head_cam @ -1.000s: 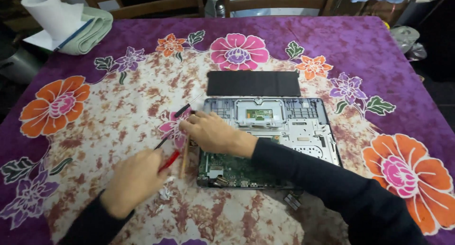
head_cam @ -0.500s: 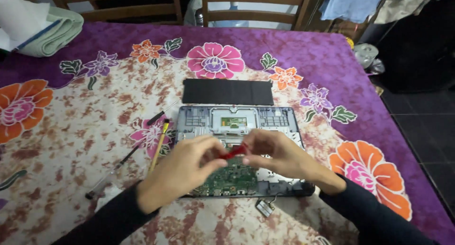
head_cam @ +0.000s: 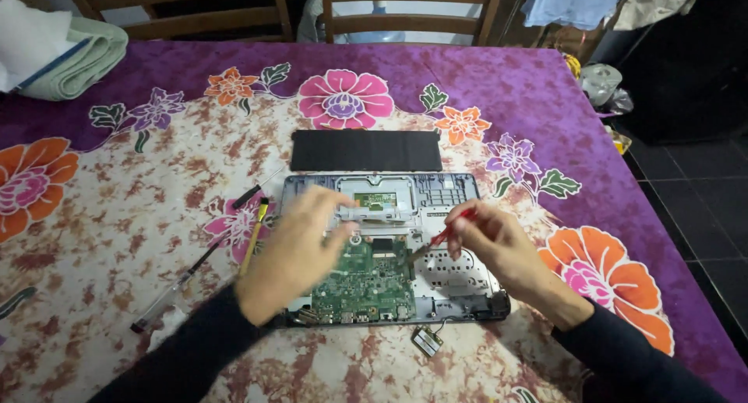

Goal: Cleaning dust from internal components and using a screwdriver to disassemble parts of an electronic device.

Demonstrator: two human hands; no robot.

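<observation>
Right hand [head_cam: 499,247] pinches a red-handled screwdriver [head_cam: 444,235], tip down on the opened laptop base [head_cam: 389,247]. Left hand [head_cam: 300,251], fingers loosely spread, rests over its green circuit board [head_cam: 366,282]. Floral purple tablecloth [head_cam: 117,216] all round; black battery [head_cam: 366,150] just beyond, spare screwdrivers [head_cam: 253,224] left, chairs [head_cam: 405,17] at the far edge.

We see two bare hands, the left hand [head_cam: 292,251] and the right hand [head_cam: 499,251]; neither wears a glove, ring or watch that we can make out; both forearms are covered by long dark sleeves, near black, plain and unmarked; the left sleeve [head_cam: 187,356] ends at the wrist; the right sleeve [head_cam: 623,352] likewise; the left hand's fingers [head_cam: 331,208] are blurred.
</observation>
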